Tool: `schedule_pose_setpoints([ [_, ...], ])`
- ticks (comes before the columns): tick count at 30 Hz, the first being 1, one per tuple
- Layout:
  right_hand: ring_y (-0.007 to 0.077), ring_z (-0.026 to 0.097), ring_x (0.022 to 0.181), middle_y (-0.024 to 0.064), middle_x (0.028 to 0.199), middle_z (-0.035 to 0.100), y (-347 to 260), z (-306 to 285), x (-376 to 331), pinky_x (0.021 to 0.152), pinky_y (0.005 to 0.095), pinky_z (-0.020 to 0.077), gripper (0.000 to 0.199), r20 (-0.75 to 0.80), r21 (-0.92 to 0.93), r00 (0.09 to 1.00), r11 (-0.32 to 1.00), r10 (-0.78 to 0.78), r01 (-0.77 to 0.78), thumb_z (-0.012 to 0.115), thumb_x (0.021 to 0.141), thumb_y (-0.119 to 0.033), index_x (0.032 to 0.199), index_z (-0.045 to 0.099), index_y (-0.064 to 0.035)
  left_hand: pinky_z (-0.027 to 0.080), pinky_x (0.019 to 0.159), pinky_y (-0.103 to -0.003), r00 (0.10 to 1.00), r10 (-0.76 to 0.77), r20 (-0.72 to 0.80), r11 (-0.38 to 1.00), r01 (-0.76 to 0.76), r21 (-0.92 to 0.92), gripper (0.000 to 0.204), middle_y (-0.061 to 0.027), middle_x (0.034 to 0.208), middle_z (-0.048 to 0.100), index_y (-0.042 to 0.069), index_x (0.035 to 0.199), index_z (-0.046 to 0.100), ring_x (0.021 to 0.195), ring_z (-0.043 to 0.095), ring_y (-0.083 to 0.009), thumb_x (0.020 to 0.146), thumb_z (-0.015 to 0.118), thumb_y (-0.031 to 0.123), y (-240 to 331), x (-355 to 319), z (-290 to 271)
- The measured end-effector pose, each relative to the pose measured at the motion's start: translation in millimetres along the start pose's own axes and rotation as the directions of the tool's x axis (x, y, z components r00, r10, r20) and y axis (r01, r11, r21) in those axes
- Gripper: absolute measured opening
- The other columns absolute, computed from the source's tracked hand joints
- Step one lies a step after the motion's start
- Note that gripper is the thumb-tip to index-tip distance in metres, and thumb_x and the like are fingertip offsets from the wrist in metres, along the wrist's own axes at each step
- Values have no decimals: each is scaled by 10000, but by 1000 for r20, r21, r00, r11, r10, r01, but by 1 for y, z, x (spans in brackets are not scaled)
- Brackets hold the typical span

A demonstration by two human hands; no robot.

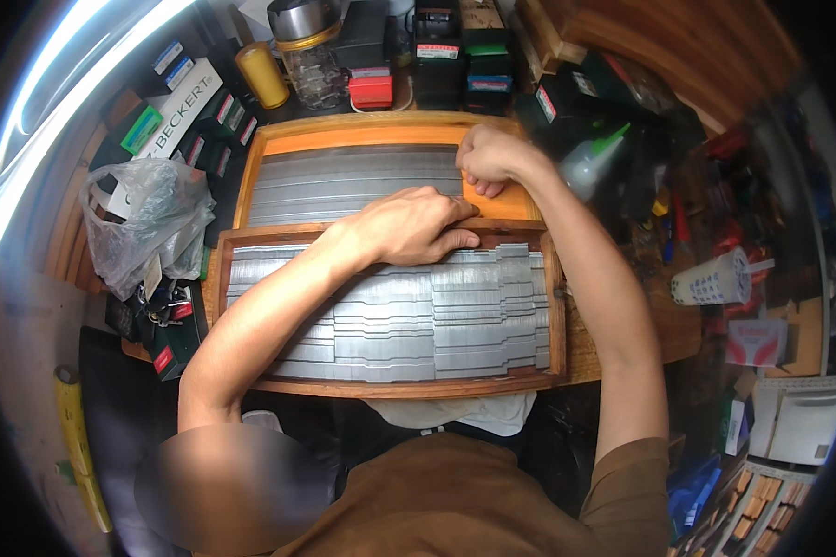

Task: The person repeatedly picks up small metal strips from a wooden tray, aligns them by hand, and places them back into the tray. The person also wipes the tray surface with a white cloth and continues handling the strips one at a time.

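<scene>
Two shallow wooden trays lie one behind the other, packed with rows of thin grey metal strips. My left hand reaches across the divide between the near tray and the far tray. Its fingers and thumb are stretched out to the right, with no grasped object visible. Curled fingers close my right hand at the right end of the far strips, beside bare orange tray floor; what it pinches, if anything, is hidden. Below my left wrist, the near strips form stepped blocks.
Small dark boxes, a glass jar and a yellow cylinder stand behind the trays. A plastic bag sits at left. To the right are a green-tipped squeeze bottle and a drink cup with a straw.
</scene>
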State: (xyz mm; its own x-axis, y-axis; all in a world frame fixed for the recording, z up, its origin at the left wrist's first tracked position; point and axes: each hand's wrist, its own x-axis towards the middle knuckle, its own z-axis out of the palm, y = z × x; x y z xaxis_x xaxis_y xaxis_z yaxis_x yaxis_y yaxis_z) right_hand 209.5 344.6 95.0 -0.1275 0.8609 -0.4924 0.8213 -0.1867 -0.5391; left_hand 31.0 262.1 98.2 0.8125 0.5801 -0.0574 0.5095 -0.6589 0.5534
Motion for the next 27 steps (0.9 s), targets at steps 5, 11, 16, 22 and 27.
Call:
schedule_pose_setpoints([
  [5,270,686,637,252,788,694,-7,7,4,541,394,533,219,-2,-81,996,993,-90,90,508,807,-45,760,658,107,528,806,-495,999,-23,-25,1000,23,14,453,-259,884,695,-12,1169,670,873,666,-442,982,611,396,-1,-1,3],
  [11,168,543,558,61,733,653,-49,39,38,501,348,445,284,101,-242,965,934,-243,261,580,931,-215,1101,738,-51,526,792,-498,998,22,-63,1000,-22,6,378,-248,860,699,-6,1086,689,840,659,-443,966,639,348,-4,-4,3],
  [16,81,516,591,12,757,652,-82,56,41,496,279,429,334,250,131,886,920,-391,370,554,991,-210,1243,659,-17,544,784,-469,932,242,-271,967,-254,-11,352,-224,901,718,-21,1001,697,845,683,-395,924,697,323,-7,1,6],
  [22,111,618,779,58,916,699,-74,28,-36,687,274,528,312,-304,25,681,710,-666,704,598,1011,-245,1232,661,-35,573,791,-430,976,-189,-109,981,192,20,561,-200,900,748,-2,1012,757,817,726,-340,945,629,539,-20,-37,-20],
  [27,60,542,673,-2,794,617,-13,18,-139,615,239,458,256,-226,111,705,701,-672,704,662,960,-163,1125,673,32,521,704,-447,920,-346,-183,935,354,13,573,-231,754,682,-21,970,737,722,689,-352,1018,520,507,-44,-109,-43],
])
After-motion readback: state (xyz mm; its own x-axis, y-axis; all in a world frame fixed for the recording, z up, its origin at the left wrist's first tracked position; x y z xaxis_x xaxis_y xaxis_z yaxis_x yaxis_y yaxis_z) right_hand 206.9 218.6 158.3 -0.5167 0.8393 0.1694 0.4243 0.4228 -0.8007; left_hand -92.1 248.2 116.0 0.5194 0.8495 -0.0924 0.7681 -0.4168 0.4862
